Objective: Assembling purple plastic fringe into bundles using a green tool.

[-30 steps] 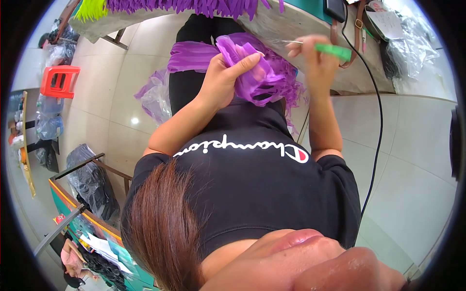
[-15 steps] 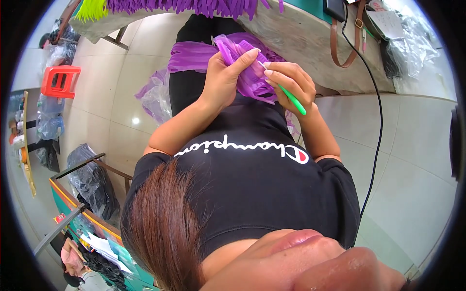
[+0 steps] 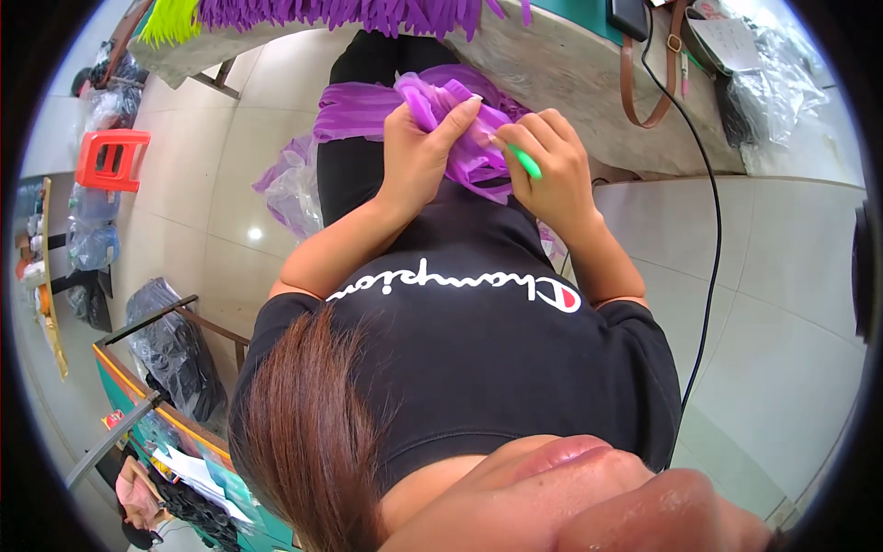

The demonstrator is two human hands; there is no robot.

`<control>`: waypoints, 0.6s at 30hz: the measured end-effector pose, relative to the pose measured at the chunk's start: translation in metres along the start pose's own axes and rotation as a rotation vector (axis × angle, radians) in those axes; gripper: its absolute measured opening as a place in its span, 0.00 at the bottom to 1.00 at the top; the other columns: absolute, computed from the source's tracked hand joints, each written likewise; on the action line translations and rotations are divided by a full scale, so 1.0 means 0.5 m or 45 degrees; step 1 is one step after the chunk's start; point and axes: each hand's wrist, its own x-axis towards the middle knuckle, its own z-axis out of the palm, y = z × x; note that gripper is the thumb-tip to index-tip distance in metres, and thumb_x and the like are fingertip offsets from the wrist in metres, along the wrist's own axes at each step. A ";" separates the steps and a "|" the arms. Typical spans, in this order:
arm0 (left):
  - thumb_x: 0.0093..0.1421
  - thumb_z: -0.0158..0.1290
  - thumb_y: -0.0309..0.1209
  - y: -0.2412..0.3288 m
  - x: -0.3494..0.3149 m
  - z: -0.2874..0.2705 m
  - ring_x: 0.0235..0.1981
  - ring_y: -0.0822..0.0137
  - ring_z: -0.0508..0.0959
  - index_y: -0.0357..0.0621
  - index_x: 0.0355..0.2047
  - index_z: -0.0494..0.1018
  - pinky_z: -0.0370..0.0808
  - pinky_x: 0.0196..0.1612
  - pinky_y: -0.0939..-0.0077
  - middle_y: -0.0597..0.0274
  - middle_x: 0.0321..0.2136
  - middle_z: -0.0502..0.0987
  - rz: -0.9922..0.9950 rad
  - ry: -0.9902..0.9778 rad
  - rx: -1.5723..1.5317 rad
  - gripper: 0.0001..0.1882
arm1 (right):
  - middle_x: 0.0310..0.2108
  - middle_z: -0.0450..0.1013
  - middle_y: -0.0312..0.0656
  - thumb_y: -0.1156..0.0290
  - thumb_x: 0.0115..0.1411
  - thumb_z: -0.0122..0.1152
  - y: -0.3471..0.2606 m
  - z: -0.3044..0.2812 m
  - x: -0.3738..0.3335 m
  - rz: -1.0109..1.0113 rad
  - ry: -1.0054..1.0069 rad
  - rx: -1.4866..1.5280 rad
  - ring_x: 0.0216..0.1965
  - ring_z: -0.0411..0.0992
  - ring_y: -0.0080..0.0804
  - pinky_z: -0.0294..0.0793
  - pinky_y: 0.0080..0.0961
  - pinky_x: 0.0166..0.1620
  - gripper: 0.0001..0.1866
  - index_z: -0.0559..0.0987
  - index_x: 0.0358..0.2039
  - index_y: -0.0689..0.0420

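Observation:
Sheer purple fabric [image 3: 478, 152] is bunched above my lap, with more of it spread as a strip [image 3: 354, 110] over my black trousers. My left hand [image 3: 418, 152] is closed on the fabric, thumb pressed along its folded upper edge. Just right of it, my right hand [image 3: 556, 166] grips a slim tool by its bright green handle [image 3: 524, 163]. The rounded handle end points toward me. Fingers and fabric hide the tool's tip, so I cannot tell whether it touches the cloth.
A table edge with purple fringe [image 3: 340, 14] and yellow-green fringe [image 3: 170, 20] lies beyond my knees. A black cable [image 3: 713, 202] runs down the right side near a brown strap [image 3: 635, 92]. On the left stand a red stool [image 3: 112, 159] and plastic-wrapped bundles [image 3: 175, 340].
My right hand has turned and risen slightly, so the green handle now points more toward me and shows shorter. The thin metal tip seen earlier is hidden. My left hand keeps its hold.

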 end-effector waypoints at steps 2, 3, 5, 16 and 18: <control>0.60 0.56 0.28 0.003 0.004 0.006 0.25 0.76 0.76 0.37 0.30 0.75 0.72 0.30 0.83 0.63 0.25 0.77 0.057 0.030 -0.021 0.06 | 0.27 0.72 0.44 0.80 0.50 0.63 0.016 -0.013 0.003 0.084 -0.056 0.232 0.27 0.69 0.36 0.68 0.28 0.32 0.05 0.77 0.29 0.61; 0.61 0.56 0.28 0.005 0.006 0.006 0.25 0.77 0.76 0.37 0.30 0.75 0.71 0.29 0.84 0.64 0.25 0.77 0.107 0.074 -0.035 0.06 | 0.27 0.72 0.43 0.80 0.52 0.62 0.024 -0.021 0.005 0.167 -0.116 0.480 0.26 0.69 0.34 0.68 0.27 0.32 0.03 0.77 0.28 0.61; 0.61 0.55 0.28 0.011 0.016 -0.001 0.25 0.77 0.75 0.37 0.31 0.75 0.71 0.31 0.83 0.64 0.24 0.77 0.032 0.038 -0.106 0.06 | 0.27 0.73 0.42 0.78 0.56 0.60 0.026 -0.039 0.004 0.330 -0.137 0.704 0.26 0.69 0.28 0.69 0.25 0.33 0.03 0.75 0.30 0.62; 0.56 0.53 0.16 0.013 0.008 0.009 0.44 0.78 0.72 0.37 0.62 0.59 0.70 0.47 0.83 0.61 0.47 0.75 0.174 -0.309 0.270 0.33 | 0.27 0.67 0.38 0.81 0.58 0.56 0.030 -0.032 0.023 0.684 0.052 1.601 0.28 0.60 0.19 0.59 0.16 0.31 0.16 0.59 0.24 0.51; 0.56 0.53 0.16 -0.014 0.017 0.000 0.45 0.78 0.72 0.36 0.62 0.59 0.69 0.48 0.83 0.59 0.49 0.74 0.223 -0.255 0.321 0.32 | 0.27 0.67 0.38 0.80 0.59 0.55 0.025 -0.060 0.019 0.737 0.031 1.705 0.28 0.61 0.21 0.59 0.17 0.32 0.15 0.59 0.24 0.51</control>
